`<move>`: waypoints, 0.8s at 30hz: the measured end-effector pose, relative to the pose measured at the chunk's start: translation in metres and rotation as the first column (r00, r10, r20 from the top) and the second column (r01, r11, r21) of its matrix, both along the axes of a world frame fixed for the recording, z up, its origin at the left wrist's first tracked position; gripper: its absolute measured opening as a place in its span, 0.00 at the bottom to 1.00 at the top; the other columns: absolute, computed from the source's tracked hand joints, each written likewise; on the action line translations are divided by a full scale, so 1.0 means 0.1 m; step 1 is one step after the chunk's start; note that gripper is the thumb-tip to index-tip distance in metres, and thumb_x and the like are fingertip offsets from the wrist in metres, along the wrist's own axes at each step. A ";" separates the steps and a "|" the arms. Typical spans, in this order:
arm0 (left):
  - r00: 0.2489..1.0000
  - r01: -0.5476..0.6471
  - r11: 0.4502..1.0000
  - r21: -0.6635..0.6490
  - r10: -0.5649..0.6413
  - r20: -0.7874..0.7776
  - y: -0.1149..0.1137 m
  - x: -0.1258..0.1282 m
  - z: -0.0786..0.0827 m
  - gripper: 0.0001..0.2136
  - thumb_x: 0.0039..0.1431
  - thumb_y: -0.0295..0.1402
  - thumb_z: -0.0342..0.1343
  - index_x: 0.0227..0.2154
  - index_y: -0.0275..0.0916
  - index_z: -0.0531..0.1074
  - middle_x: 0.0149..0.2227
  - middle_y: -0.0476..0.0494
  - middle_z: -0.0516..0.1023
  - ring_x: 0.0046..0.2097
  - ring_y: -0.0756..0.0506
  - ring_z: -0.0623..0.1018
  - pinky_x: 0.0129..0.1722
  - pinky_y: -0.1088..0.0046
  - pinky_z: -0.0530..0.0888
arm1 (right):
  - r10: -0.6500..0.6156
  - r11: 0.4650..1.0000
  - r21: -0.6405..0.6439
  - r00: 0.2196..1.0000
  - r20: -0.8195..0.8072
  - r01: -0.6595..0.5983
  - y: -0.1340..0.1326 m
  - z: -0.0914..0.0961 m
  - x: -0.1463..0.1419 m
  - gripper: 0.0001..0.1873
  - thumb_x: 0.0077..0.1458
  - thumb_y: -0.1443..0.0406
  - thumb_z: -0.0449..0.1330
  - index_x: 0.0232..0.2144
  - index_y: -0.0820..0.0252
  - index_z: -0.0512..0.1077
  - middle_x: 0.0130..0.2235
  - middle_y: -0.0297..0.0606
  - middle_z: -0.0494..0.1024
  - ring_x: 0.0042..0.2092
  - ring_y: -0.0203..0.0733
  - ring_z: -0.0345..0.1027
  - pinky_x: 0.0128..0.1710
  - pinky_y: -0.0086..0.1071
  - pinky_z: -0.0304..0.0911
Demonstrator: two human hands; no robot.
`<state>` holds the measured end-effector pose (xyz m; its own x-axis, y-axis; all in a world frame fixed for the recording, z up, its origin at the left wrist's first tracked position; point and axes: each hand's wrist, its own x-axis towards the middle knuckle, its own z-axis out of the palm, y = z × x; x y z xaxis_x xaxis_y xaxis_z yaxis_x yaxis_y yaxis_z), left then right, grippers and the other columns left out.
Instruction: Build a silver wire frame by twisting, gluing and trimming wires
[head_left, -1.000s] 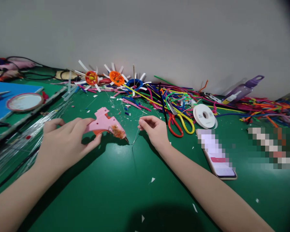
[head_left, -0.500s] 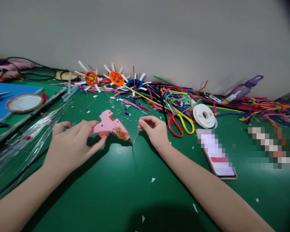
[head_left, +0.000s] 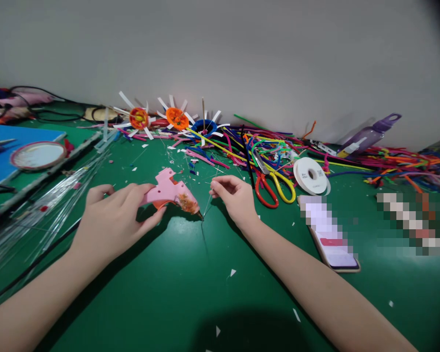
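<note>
A pink hot glue gun (head_left: 166,188) is gripped in my left hand (head_left: 113,215), its nozzle pointing right and down. Brown residue coats the front of the gun. My right hand (head_left: 234,198) pinches a thin wire (head_left: 207,205) between thumb and fingertips. The wire slants down, and its lower end meets the nozzle tip just above the green table (head_left: 190,293). Whether a drop of glue sits there is too small to tell.
Scissors (head_left: 267,188) with red and yellow handles, a white ribbon spool (head_left: 310,176) and a phone (head_left: 328,234) lie right of my hands. Colourful pipe cleaners (head_left: 392,159) line the wall. Clear strips (head_left: 55,220) and a round lid (head_left: 38,155) are at left.
My left hand and the glue gun have shifted slightly to the right, the nozzle staying at the wire's lower end. My right hand has hardly moved.
</note>
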<state>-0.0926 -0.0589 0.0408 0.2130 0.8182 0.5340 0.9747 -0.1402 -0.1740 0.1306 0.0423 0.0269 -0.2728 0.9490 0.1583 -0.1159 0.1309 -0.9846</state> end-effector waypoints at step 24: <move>0.986 -0.112 0.989 -0.093 0.123 0.113 -0.06 0.06 0.06 0.17 0.58 0.41 0.46 0.47 0.42 0.68 0.36 0.40 0.79 0.36 0.39 0.77 0.50 0.56 0.58 | -0.001 1.000 0.005 1.000 0.010 0.001 0.00 0.00 0.00 0.10 0.47 0.59 0.64 0.31 0.59 0.74 0.27 0.34 0.77 0.29 0.37 0.73 0.33 0.34 0.70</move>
<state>-0.0869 -0.0646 0.0464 0.0522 0.8780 0.4758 0.9983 -0.0329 -0.0489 0.1307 0.0427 0.0267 -0.2733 0.9485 0.1600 -0.1056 0.1357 -0.9851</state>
